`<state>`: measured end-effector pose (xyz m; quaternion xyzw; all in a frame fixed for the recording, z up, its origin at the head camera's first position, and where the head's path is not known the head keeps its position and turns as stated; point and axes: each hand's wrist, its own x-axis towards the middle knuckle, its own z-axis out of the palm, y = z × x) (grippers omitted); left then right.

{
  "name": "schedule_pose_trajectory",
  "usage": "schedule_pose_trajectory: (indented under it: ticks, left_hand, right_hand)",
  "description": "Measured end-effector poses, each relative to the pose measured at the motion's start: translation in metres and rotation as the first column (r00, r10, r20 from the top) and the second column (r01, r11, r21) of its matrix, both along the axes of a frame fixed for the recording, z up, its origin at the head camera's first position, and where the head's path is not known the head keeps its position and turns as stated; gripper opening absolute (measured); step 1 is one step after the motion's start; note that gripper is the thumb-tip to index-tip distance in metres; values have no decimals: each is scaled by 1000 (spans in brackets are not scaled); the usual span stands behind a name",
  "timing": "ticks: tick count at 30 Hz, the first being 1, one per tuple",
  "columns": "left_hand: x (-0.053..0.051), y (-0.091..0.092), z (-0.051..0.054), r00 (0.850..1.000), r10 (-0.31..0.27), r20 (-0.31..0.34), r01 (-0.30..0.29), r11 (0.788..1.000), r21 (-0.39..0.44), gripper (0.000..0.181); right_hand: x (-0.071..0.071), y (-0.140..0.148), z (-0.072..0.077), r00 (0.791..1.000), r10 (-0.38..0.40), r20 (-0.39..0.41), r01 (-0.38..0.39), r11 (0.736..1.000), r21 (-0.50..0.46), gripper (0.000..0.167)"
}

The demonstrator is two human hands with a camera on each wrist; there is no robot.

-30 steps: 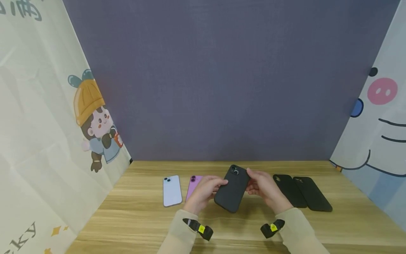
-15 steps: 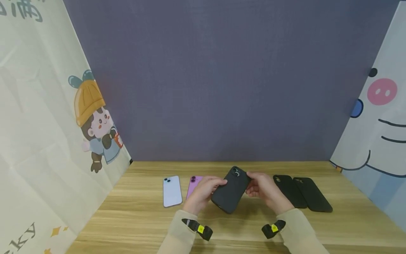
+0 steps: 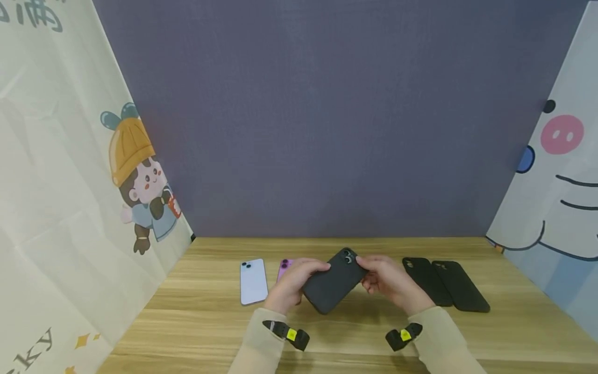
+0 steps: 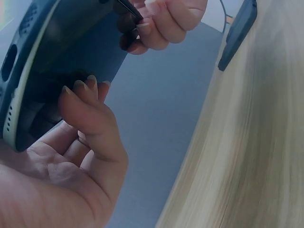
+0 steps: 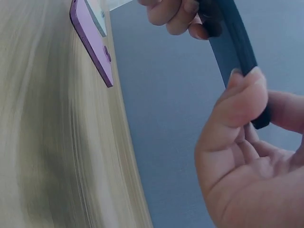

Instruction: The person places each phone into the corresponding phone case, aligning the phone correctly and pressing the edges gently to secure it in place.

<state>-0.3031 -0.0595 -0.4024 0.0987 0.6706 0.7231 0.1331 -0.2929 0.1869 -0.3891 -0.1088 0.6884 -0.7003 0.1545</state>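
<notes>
Plain slate-purple backdrop (image 3: pixel 327 119) behind wood-grain tabletop (image 3: pixel 187 322), pale cartoon-printed side panels (image 3: pixel 60 156).

In the head view we see soft, even light and a faint shadow on the table (image 3: pixel 187 332) below the phone (image 3: pixel 334 283). Both wrist views look bluish and hazy; we catch the left hand (image 4: pixel 78 183) mirrored in the glossy screen (image 4: pixel 83 50).
</notes>
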Motion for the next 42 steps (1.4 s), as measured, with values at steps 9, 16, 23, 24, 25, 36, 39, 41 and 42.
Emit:
schedule_pose_trajectory:
  ticks: [9, 16, 23, 24, 25, 36, 39, 41, 42]
  left_hand:
    - [-1, 1, -1, 1000, 2, 0, -2, 1000, 6, 24]
    - [0, 2, 2, 999, 13, 39, -18, 994, 110, 21]
    - [0, 2, 6, 1000, 2, 22, -6, 987, 163, 24]
    - [0, 1, 6, 1000, -7, 24, 3, 986, 164, 23]
    - [0, 1, 6, 1000, -16, 27, 11, 986, 166, 23]
    - [-1, -1, 5, 998, -40, 50, 29, 981, 190, 33]
    - [-2, 0, 5, 999, 1, 49, -10, 982, 187, 32]
    - [-2, 0, 5, 999, 39, 37, -45, 983, 177, 30]
    - [-2, 0, 5, 998, 57, 35, -62, 982, 177, 28]
  right_hand:
    - [0, -3, -1, 998, -63, 23, 64, 996, -61, 26]
    - [3, -7, 4, 982, -183, 49, 188, 975, -117, 22]
    - [4, -7, 10, 960, -267, 90, 280, 936, -213, 22]
    - [5, -7, 10, 955, -279, 96, 294, 929, -226, 22]
    - [5, -6, 11, 952, -290, 100, 306, 922, -238, 22]
    - [4, -4, 9, 930, -344, 130, 368, 877, -309, 29]
    - [3, -5, 7, 933, -336, 129, 360, 881, -307, 30]
    - [3, -4, 6, 939, -322, 125, 345, 889, -302, 29]
    - [3, -4, 6, 941, -316, 124, 339, 892, -298, 28]
